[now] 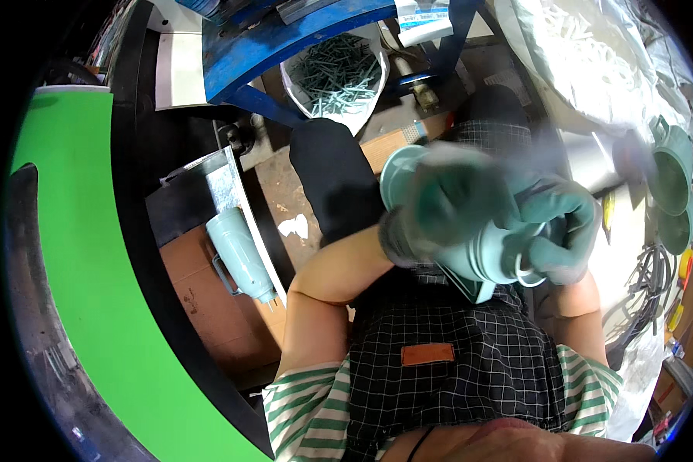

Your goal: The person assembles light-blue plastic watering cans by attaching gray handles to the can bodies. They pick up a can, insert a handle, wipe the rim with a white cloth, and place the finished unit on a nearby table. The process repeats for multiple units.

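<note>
The pale green jug (pixel 481 258) was in front of the checked apron (pixel 454 393), between the gloved hands, its long axis apparently slanting from upper left to lower right. The right hand (pixel 568 231), nearer its ringed end, gripped it; the left hand (pixel 448 202) blurred across its middle, its grip impossible to tell.

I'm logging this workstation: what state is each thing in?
Pale green ringed plastic vessel: held, partly hidden
Left greenish gloved hand: blurred, grip unclear
Right greenish gloved hand: curled against the vessel
Pale aqua plastic jug with handle: lying on its side
Round white-lined bin: open, holding dark green sticks
Black cables: loosely bundled
</note>
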Available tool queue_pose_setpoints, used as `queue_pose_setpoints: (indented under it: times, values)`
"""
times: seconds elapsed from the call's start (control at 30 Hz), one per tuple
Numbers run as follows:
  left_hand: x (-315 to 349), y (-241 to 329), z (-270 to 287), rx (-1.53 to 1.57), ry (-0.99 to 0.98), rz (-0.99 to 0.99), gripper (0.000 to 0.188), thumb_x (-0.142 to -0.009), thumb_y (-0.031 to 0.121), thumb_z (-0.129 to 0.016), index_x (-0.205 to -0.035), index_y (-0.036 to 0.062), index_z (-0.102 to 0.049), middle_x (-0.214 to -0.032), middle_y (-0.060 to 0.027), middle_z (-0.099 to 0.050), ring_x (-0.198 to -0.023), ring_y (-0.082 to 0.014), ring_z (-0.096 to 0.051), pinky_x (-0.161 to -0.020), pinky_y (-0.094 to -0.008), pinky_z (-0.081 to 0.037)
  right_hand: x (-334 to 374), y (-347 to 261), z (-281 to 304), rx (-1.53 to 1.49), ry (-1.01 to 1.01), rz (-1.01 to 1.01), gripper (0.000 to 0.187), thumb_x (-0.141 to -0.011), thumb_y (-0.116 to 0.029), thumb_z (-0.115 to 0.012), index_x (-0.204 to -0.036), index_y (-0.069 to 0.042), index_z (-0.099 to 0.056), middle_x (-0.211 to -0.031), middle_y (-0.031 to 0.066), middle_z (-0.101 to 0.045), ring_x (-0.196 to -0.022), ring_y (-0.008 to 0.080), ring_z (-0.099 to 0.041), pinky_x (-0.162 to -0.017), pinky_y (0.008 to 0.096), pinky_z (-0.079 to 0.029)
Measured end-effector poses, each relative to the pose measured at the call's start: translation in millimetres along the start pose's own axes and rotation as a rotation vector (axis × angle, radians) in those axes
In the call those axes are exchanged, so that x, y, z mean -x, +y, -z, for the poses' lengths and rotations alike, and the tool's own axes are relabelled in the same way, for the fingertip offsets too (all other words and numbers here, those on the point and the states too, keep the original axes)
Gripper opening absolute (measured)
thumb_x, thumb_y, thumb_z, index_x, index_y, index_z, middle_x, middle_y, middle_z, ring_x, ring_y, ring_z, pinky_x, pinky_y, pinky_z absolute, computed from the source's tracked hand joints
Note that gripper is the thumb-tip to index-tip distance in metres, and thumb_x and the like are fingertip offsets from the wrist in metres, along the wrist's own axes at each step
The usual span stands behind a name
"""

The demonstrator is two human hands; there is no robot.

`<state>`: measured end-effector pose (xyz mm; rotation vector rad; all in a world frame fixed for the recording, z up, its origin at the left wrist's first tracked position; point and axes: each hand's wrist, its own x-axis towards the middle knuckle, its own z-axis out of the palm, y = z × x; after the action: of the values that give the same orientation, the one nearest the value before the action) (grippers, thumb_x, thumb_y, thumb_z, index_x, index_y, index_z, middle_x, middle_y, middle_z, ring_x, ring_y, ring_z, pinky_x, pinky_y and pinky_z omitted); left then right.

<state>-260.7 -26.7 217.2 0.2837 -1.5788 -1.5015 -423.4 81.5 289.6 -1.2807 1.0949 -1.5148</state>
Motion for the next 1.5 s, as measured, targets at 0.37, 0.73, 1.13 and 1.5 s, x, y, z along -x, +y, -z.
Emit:
queue_pose_setpoints:
  times: [0.37, 0.73, 1.13, 1.5]
  values:
    - [-0.3, 47.8, 76.2, 0.513, 0.208, 0.382, 0.039, -0.105, 0.052, -0.053, -0.102, 0.0136, -0.057, -0.080, -0.0007, -0.050, -0.066, -0.0148, -0.046, -0.061, -0.0317, -0.040, -38.8, 9.0, -4.7, -0.295, 0.328, 0.052, 0.087, -0.095, -0.053, -0.070, -0.163, -0.015, -0.032, -0.139, 0.0140, -0.054, -0.105, 0.0211, -0.059, -0.091, 0.0327, -0.054]
    - [104.0, 83.7, 45.5, 0.038, 0.663, 0.517, 0.054, -0.104, 0.029, -0.057, -0.150, 0.0030, -0.046, -0.132, -0.0146, -0.064, -0.124, -0.0282, -0.061, -0.110, -0.0465, -0.049, -45.7, 82.4, -27.2, -0.904, 0.201, -0.179, 0.062, -0.094, 0.000, -0.056, -0.154, 0.003, -0.039, -0.072, 0.0007, -0.050, -0.056, 0.0055, -0.045, -0.052, 0.0212, -0.041]
    - [79.6, 104.2, 18.3, -0.405, 0.070, 0.269, 0.045, -0.098, 0.026, -0.068, -0.136, 0.0027, -0.061, -0.123, -0.0114, -0.071, -0.115, -0.0263, -0.066, -0.103, -0.0426, -0.052, -42.7, 40.5, -24.5, -0.469, 0.185, 0.044, 0.046, -0.084, 0.002, -0.064, -0.130, 0.001, -0.062, -0.117, 0.0115, -0.065, -0.096, 0.0146, -0.065, -0.085, 0.0295, -0.054]
    - [63.9, 91.7, 23.6, -0.514, -0.050, 0.255, 0.045, -0.094, 0.035, -0.075, -0.131, 0.0095, -0.068, -0.118, -0.0075, -0.075, -0.115, -0.0285, -0.066, -0.104, -0.0438, -0.051, -44.2, 46.7, -10.7, -0.509, 0.438, -0.238, 0.044, -0.086, -0.002, -0.075, -0.129, 0.001, -0.063, -0.108, 0.0076, -0.070, -0.090, 0.0093, -0.065, -0.080, 0.0271, -0.057]
